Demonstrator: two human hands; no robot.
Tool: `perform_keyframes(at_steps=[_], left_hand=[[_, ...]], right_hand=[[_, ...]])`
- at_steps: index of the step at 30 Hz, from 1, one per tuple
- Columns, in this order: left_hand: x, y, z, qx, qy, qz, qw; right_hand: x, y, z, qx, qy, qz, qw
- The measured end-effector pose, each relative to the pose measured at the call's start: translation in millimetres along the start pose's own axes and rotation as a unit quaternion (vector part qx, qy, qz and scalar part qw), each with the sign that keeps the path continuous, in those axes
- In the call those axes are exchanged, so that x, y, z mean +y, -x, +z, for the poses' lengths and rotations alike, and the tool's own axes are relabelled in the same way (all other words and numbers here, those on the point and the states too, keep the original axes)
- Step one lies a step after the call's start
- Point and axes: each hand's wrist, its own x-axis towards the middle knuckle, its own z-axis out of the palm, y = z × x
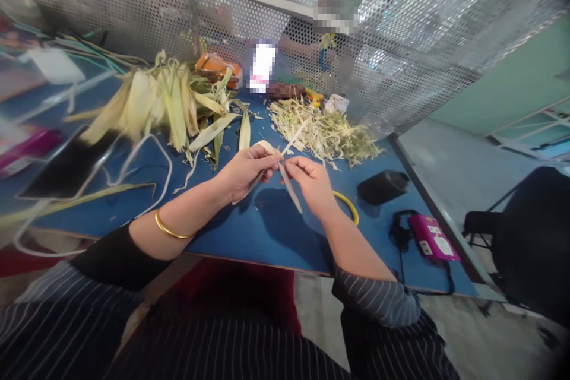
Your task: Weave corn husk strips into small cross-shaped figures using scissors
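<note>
Over the middle of the blue table, my left hand [252,169] is closed on strips of pale corn husk [291,190], its thumb and fingers pinched together. Fingertip to fingertip with it, my right hand [309,181] pinches the same husk where the strips cross. One strip end hangs down between the hands, and another points up to the right. Beyond my left hand lies a bunch of whole corn husks [155,101]. A heap of shredded husk [320,130] spreads behind my right hand. Under my right wrist is a yellow ring [348,206], partly hidden.
On the right of the blue table [285,243] are a black cylinder [383,187] and a magenta power box [433,237] with a black cable. A perforated metal screen [276,0] rises behind, with a person beyond it. A black tablet-like panel [71,160] and white cable lie left.
</note>
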Motion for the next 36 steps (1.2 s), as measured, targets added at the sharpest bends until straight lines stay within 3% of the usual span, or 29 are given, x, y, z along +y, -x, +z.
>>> perform_keyframes(at_steps=[4,8,16,24,30,36], left_hand=[[4.4,1.3,-3.0,-0.078,0.074,-0.071,0.992],[6.0,2.2,-3.6,-0.112,0.123,-0.096,0.981],[9.8,3.1,-2.3,-0.088,0.126,-0.132,0.979],[8.6,2.7,-2.4,-0.075,0.088,-0.103,0.988],[8.0,2.8,-4.7,-0.007,-0.018,-0.144,0.989],[5.2,-1.8,-10.2,-0.014,-0.010,-0.150,0.989]], right_hand=[[6.5,-4.4,-0.9,0.111,0.042,-0.101,0.988],[4.3,-4.2,-1.2,0.113,0.135,-0.189,0.966],[5.4,-5.2,-2.2,0.099,0.198,-0.230,0.948],[9.4,-6.1,-1.6,0.084,0.256,-0.235,0.934],[10.8,-5.3,-2.4,0.052,0.328,-0.259,0.907],[8.2,-5.8,-5.7,0.057,0.354,-0.272,0.893]])
